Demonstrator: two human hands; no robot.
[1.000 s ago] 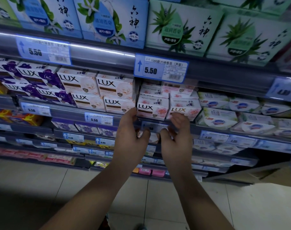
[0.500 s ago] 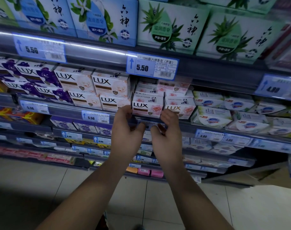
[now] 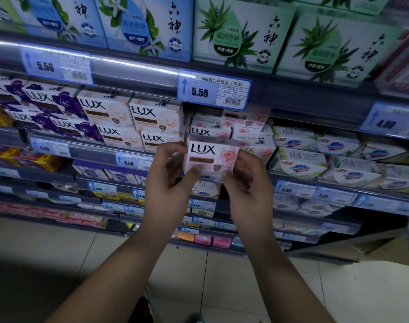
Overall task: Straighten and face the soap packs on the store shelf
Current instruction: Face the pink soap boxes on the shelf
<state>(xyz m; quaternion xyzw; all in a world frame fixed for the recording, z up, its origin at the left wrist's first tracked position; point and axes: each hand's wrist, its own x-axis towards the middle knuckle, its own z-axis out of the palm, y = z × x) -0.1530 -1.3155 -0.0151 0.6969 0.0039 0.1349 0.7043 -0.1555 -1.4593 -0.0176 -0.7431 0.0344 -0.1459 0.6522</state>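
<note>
A pink LUX soap pack (image 3: 211,157) with a rose on its front is held between both hands just in front of the shelf edge, face toward me. My left hand (image 3: 169,183) grips its left side, thumb under its lower edge. My right hand (image 3: 247,180) grips its right side. Behind it more pink LUX packs (image 3: 250,127) are stacked unevenly, some turned so their backs show. Left of them stand white LUX packs (image 3: 131,120) and purple LUX packs (image 3: 47,106) in neat rows.
White and blue soap packs (image 3: 327,157) fill the same shelf to the right, some tilted. Large green (image 3: 243,33) and blue boxes (image 3: 140,24) stand on the shelf above. Price tags (image 3: 214,89) line the shelf rails. Lower shelves jut out below, over a tiled floor (image 3: 222,287).
Both hands rose from the shelf rail, took hold of the front pink LUX pack and pulled it out toward me. The camera moved closer to the shelf.
</note>
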